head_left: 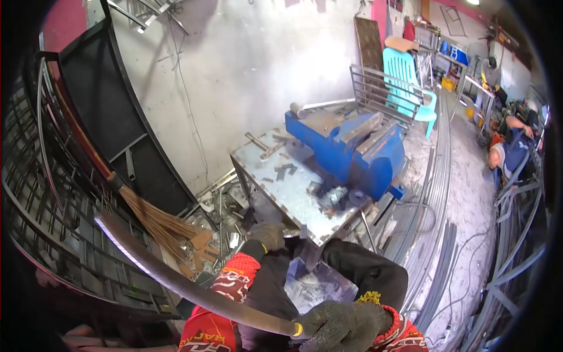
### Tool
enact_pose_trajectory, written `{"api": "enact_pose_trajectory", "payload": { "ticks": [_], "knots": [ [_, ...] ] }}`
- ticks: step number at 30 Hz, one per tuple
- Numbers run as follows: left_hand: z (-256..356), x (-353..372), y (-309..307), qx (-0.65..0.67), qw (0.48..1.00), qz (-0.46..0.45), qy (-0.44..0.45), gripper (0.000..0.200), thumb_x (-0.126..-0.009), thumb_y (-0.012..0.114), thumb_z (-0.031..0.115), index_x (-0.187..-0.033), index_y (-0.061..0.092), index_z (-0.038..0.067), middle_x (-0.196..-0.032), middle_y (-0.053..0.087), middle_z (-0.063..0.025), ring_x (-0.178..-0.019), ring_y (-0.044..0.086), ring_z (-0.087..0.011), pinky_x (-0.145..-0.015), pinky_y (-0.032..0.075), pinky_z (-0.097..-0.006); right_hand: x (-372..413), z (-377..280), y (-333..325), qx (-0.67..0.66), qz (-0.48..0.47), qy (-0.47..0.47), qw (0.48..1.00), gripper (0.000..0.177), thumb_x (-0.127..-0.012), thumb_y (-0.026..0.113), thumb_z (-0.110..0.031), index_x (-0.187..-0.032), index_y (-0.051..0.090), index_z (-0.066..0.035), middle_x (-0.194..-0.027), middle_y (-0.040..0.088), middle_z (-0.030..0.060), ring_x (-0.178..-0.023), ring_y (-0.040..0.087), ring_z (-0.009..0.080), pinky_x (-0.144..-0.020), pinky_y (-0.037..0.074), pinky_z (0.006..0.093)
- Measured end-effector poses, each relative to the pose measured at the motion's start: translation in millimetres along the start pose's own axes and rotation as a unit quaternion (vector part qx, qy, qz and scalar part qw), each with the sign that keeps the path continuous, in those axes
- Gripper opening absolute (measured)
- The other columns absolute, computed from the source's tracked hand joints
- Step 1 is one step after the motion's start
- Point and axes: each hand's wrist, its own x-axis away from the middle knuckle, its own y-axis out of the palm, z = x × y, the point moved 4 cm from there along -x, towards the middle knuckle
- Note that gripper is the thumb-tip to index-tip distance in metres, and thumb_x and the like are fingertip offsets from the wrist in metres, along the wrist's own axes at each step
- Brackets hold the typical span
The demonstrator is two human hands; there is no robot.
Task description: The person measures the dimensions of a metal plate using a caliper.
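Note:
My right hand (346,325), in a dark knitted glove, is closed at the near end of a long grey metal bar (176,278). Fine ridges like a file's run along this bar, which looks curved and crosses the view to the upper left. In a similar glove, my left hand (268,236) is low at the near edge of the metal table (281,202); its fingers do not show clearly. On the table stands a big blue bench vise (346,152), with small metal offcuts (285,171) beside it. Between my knees is a dusty bluish metal surface (319,287).
A stick broom (155,220) leans among metal grilles (58,193) on my left. Scrap lies on the floor beside the table. Long metal bars (431,217) lie to the right, below a turquoise chair (402,76). A person (516,146) is bent down at far right; another stands behind.

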Motion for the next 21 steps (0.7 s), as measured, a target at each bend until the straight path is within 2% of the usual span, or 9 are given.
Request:
{"api": "enact_pose_trajectory", "payload": {
  "ticks": [1,3,4,5,6,9,12,15,21],
  "knots": [
    [-2.5,1.3,4.2,-0.003,1.0,-0.007,-0.01,0.03,-0.074,0.068,0.029,-0.097,0.077,0.013,-0.09,0.074,-0.0212,-0.087,0.072,-0.0435,-0.077,0.058,-0.0545,6.5,6.0,4.0,-0.002,-0.012,0.021,1.0,0.031,-0.101,0.059,-0.031,-0.12,0.072,-0.01,-0.113,0.069,0.0217,-0.095,0.07,0.0397,-0.079,0.055,0.0507],
    [-15.0,-2.3,16.1,0.01,1.0,-0.001,-0.017,0.031,-0.071,0.069,0.03,-0.092,0.075,0.008,-0.084,0.073,-0.0213,-0.08,0.071,-0.0424,-0.071,0.057,-0.0528,19.6,15.7,16.0,-0.2,0.027,0.211,0.956,0.048,-0.098,0.072,-0.026,-0.133,0.062,0.005,-0.123,0.07,0.022,-0.112,0.069,0.0292,-0.099,0.055,0.0398],
    [-24.2,-1.8,27.2,0.017,1.0,0.017,0.007,0.03,-0.07,0.069,0.029,-0.089,0.075,0.006,-0.079,0.072,-0.0206,-0.073,0.069,-0.0412,-0.066,0.055,-0.0517,3.5,17.3,-1.8,-0.119,0.106,-0.018,0.987,0.044,-0.099,0.065,-0.007,-0.143,0.06,-0.006,-0.115,0.071,0.012,-0.105,0.069,0.0269,-0.088,0.057,0.0397],
    [-23.2,1.0,20.3,0.058,0.998,0.009,-0.019,0.025,-0.076,0.067,0.029,-0.087,0.076,0.008,-0.085,0.073,-0.0232,-0.079,0.071,-0.0433,-0.075,0.058,-0.0523,15.2,28.5,-9.4,0.026,0.14,-0.066,0.988,0.046,-0.096,0.069,-0.007,-0.142,0.063,-0.008,-0.115,0.071,0.0128,-0.104,0.07,0.0294,-0.087,0.057,0.0407],
    [-16.6,7.6,15.9,0.077,0.996,-0.035,-0.026,0.025,-0.076,0.067,0.029,-0.087,0.076,0.008,-0.085,0.073,-0.0232,-0.079,0.071,-0.0433,-0.075,0.058,-0.0523,27.4,26.4,-13.1,0.269,0.17,0.066,0.946,0.035,-0.085,0.08,-0.011,-0.12,0.073,-0.011,-0.108,0.073,0.0079,-0.09,0.073,0.0302,-0.078,0.059,0.0401],
    [-1.0,20.9,-0.4,0.058,0.995,-0.03,-0.081,0.033,-0.08,0.068,0.029,-0.103,0.076,0.008,-0.103,0.074,-0.0253,-0.097,0.071,-0.044,-0.087,0.057,-0.0509,87.2,81.5,-31.6,0.271,0.333,0.208,0.879,0.046,-0.092,0.072,-0.005,-0.137,0.066,-0.008,-0.11,0.073,0.0154,-0.095,0.072,0.0321,-0.084,0.056,0.0381],
    [-1.1,20.8,5.5,0.06,0.997,-0.036,-0.036,0.033,-0.078,0.067,0.028,-0.101,0.076,0.006,-0.102,0.073,-0.0249,-0.099,0.07,-0.0439,-0.091,0.056,-0.0523,155.7,110.9,-31.9,0.212,0.409,0.432,0.775,0.067,-0.094,0.065,-0.002,-0.157,0.045,-0.006,-0.127,0.073,0.0167,-0.112,0.067,0.0146,-0.094,0.052,0.0312],
    [13.3,21.7,14.2,0.077,0.993,-0.088,0.0,0.033,-0.077,0.066,0.027,-0.1,0.076,0.005,-0.1,0.073,-0.0242,-0.099,0.069,-0.0438,-0.09,0.055,-0.0527,190.7,116.3,-7.4,0.265,0.415,0.421,0.761,0.075,-0.093,0.064,-0.005,-0.162,0.034,-0.006,-0.125,0.072,0.0215,-0.113,0.07,0.0227,-0.095,0.052,0.0346],
    [12.4,19.7,21.3,0.06,0.992,-0.103,0.038,0.032,-0.077,0.065,0.025,-0.102,0.077,0.01,-0.099,0.073,-0.0225,-0.097,0.069,-0.043,-0.088,0.055,-0.0535,208.5,131.8,13.4,0.221,0.414,0.523,0.712,0.06,-0.092,0.067,-0.009,-0.148,0.046,-0.001,-0.127,0.067,0.028,-0.122,0.068,0.038,-0.099,0.053,0.0396]
  ]
}}
